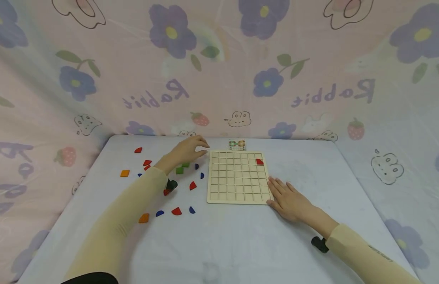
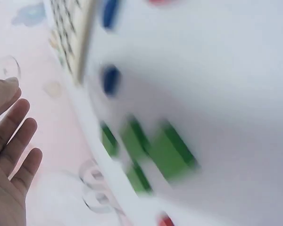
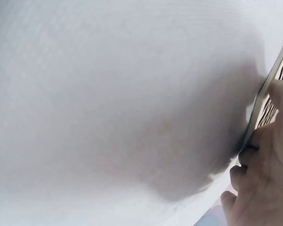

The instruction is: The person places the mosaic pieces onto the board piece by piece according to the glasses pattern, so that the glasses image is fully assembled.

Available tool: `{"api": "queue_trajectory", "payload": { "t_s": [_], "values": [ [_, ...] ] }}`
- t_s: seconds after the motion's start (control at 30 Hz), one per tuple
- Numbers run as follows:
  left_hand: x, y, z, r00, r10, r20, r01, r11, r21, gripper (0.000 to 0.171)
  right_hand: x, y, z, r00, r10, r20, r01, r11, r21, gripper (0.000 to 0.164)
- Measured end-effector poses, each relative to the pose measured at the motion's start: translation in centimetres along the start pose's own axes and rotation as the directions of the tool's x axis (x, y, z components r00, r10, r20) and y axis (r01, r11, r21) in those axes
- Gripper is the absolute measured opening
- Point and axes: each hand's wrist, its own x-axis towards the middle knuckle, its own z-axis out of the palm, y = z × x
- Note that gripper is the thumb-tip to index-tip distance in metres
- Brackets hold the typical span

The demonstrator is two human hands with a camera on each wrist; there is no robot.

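My left hand [image 1: 187, 150] hovers by the top left corner of a wooden grid board [image 1: 237, 177], its fingers loosely extended and nothing in them. The left wrist view shows that hand [image 2: 9, 141] beside several blurred green blocks [image 2: 172, 150]. At the board's right edge, my right hand [image 1: 288, 199] lies with straight fingers touching the rim. From the right wrist, the same hand [image 3: 264, 169] appears against the board's side. One red quarter-round piece [image 1: 260, 161] sits in a cell near the board's upper right. A small patterned card [image 1: 237, 144] lies behind the board.
Left of the board are scattered loose pieces: red quarter-rounds [image 1: 193, 185], blue half-rounds [image 1: 192, 210], green blocks [image 1: 179, 170] and orange pieces [image 1: 125, 173]. The left forearm partly covers some. A patterned cloth [image 1: 219, 90] hangs behind the white table [image 1: 241, 244].
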Motion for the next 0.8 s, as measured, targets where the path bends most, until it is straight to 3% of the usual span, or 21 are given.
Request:
{"api": "queue_trajectory", "payload": {
  "t_s": [0.2, 0.37, 0.57, 0.8],
  "values": [
    [-3.0, -3.5, -0.8, 0.997, -0.072, 0.034, 0.07, 0.997, 0.038, 0.029, -0.1, 0.1, 0.3, 1.0, -0.002, -0.007, 0.002, 1.0, -0.001, 0.07],
    [-4.7, -5.3, -1.1, 0.992, -0.104, 0.069, 0.102, 0.994, 0.034, 0.027, 0.0, 0.2, 0.4, 1.0, -0.01, -0.018, 0.01, 1.0, -0.005, 0.07],
    [-5.3, -5.8, -1.3, 0.989, -0.1, 0.109, 0.098, 0.995, 0.029, 0.027, 0.0, 0.3, 0.2, 1.0, -0.014, -0.022, 0.014, 1.0, -0.005, 0.07],
    [-5.2, -5.7, -1.1, 0.983, -0.102, 0.15, 0.086, 0.991, 0.106, 0.027, 0.1, 0.3, 0.4, 1.0, -0.018, -0.015, 0.018, 1.0, -0.006, 0.071]
  ]
}}
